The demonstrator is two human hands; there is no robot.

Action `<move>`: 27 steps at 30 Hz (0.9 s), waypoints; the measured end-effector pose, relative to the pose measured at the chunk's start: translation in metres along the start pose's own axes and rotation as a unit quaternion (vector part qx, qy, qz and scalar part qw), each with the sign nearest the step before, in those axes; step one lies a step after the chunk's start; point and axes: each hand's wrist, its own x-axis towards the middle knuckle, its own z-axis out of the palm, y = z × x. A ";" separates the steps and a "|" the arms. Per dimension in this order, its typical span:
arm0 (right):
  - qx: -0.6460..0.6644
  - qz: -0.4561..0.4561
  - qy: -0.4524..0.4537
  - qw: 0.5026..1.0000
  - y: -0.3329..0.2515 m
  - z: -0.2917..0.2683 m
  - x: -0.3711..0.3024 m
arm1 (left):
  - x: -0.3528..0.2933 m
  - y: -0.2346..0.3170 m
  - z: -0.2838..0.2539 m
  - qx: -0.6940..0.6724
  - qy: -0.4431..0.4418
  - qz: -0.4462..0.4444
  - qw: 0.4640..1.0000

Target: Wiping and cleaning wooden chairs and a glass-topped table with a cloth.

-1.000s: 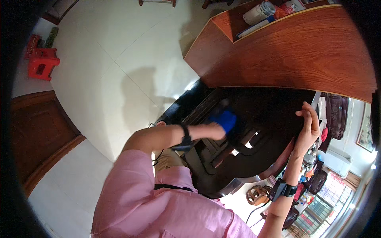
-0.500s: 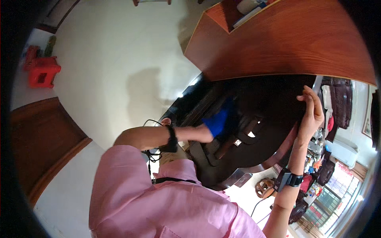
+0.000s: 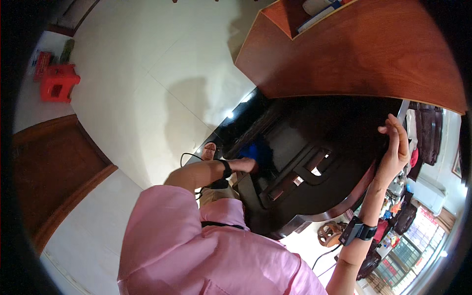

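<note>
My left hand (image 3: 245, 165) is closed on a blue cloth (image 3: 256, 152), low against a dark wooden chair (image 3: 339, 191). The cloth lies partly in shadow, and my fingertips are hidden in it. Cut-out slots pierce the chair's broad, curved back. At the far right edge of that back is my right hand (image 3: 396, 147), its fingers loosely bent and no object visible in it. The hand's underside seems to rest on the edge; its thumb is not clearly visible.
A reddish-brown wooden cabinet (image 3: 354, 59) stands close beyond the chair, with items in its open compartment. A red plastic stool (image 3: 58, 83) stands far left, above a brown wooden door (image 3: 64, 172). A black cable (image 3: 186, 156) loops near my left arm. Cluttered furniture fills the right side.
My left hand has drawn the blue cloth down and leftward, nearer my body. The right hand stays at the chair's edge. The whole view has shifted slightly.
</note>
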 end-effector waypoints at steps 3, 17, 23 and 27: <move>-0.016 -0.007 0.007 1.000 -0.001 -0.002 -0.001 | 0.001 0.007 -0.017 0.018 0.002 0.023 1.000; 0.009 0.007 0.012 1.000 -0.002 0.001 0.001 | -0.166 -0.062 0.024 0.057 0.030 0.071 0.995; -0.008 -0.011 0.007 1.000 -0.001 0.000 0.000 | -0.104 0.018 -0.047 0.058 0.061 0.089 0.992; -0.012 -0.007 0.005 1.000 -0.001 0.000 0.000 | -0.113 0.026 -0.081 0.063 0.073 0.103 0.990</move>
